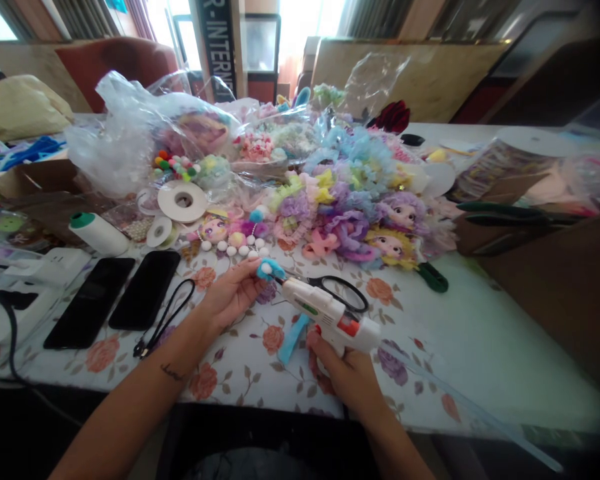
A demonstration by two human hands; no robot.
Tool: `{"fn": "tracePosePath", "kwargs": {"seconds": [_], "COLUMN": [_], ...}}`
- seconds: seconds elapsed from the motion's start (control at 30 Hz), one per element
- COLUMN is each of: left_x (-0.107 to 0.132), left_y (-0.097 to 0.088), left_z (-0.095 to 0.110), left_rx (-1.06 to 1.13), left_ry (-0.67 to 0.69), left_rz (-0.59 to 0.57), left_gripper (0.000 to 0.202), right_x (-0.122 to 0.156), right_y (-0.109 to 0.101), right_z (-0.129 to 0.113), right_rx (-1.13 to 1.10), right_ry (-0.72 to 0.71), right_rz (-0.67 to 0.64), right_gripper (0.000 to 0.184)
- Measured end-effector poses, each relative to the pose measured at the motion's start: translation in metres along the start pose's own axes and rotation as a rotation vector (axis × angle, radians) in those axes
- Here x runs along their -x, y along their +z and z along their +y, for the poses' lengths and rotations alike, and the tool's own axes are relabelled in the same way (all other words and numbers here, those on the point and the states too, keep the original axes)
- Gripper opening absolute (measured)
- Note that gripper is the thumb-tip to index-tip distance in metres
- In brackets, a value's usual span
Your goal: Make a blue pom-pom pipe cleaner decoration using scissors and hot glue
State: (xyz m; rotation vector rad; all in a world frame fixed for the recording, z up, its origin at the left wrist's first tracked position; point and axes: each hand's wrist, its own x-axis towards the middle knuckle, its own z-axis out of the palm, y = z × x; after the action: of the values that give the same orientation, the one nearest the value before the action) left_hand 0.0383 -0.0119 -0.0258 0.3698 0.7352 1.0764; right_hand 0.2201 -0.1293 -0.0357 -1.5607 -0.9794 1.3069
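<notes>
Your floral-covered table [240, 357] carries a broad heap of hair ties and doll-face ornaments [345, 230] along its far middle, probably massed there so the near strip serves as working room. In that strip your right hand [343, 367] wraps the grip of the white glue gun [313, 305], fingers curled firmly round it; whether the trigger is squeezed, you cannot tell from this angle. The gun's body slants so its nozzle points far and left, which seems meant to bring the tip to the work while the long clear glue stick [470, 400] trails out near and right, away from both wrists. Two dark phones [144, 290] lie to the left, beyond your left forearm. Your left hand [233, 290] comes in from the left, thumb and forefinger nearly together on the small blue fabric piece [276, 270], likely gripping its edge to leave the rest exposed. Black-handled scissors [317, 283] lie just right of it, partly behind the gun, and a loose blue strip [291, 343] lies nearer. The blue piece sits right at your left fingertips, next to the nozzle, with a white ball [267, 268] against it.
</notes>
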Motion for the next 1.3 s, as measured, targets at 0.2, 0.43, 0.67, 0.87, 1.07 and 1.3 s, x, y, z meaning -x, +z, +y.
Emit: {"fn": "tracePosePath", "kwargs": {"seconds": [0.2,0.43,0.67,0.87,1.07,1.3], "left_x": [0.0012,0.0012,0.0012,0.0014,0.002,0.0022], "left_y": [0.0011,0.0011,0.0014,0.0026,0.002,0.0044], "left_z": [-0.0006,-0.001,-0.0006,-0.001,-0.0008,-0.0007], "left_rx": [-0.02,0.006,-0.02,-0.017,-0.028,-0.03], "left_ry": [0.001,0.0,-0.009,-0.014,-0.009,-0.005], "left_rz": [0.006,0.004,0.007,0.001,0.0,-0.009], "left_gripper": [0.007,0.009,0.009,0.009,0.009,0.009], "right_x": [0.0008,0.0002,0.0012,-0.001,-0.0006,-0.0002], "right_y": [0.0003,-0.0009,0.0,-0.0017,-0.0005,-0.0009], "right_z": [-0.0009,0.0017,-0.0022,0.0032,0.0009,0.0023], "right_rx": [-0.036,-0.007,-0.046,-0.016,-0.027,-0.021], "right_ry": [0.03,0.002,0.036,0.007,0.009,-0.006], "right_rz": [0.009,0.006,0.014,-0.017,-0.001,-0.004], "right_gripper": [0.04,0.039,0.037,0.041,0.038,0.039]}}
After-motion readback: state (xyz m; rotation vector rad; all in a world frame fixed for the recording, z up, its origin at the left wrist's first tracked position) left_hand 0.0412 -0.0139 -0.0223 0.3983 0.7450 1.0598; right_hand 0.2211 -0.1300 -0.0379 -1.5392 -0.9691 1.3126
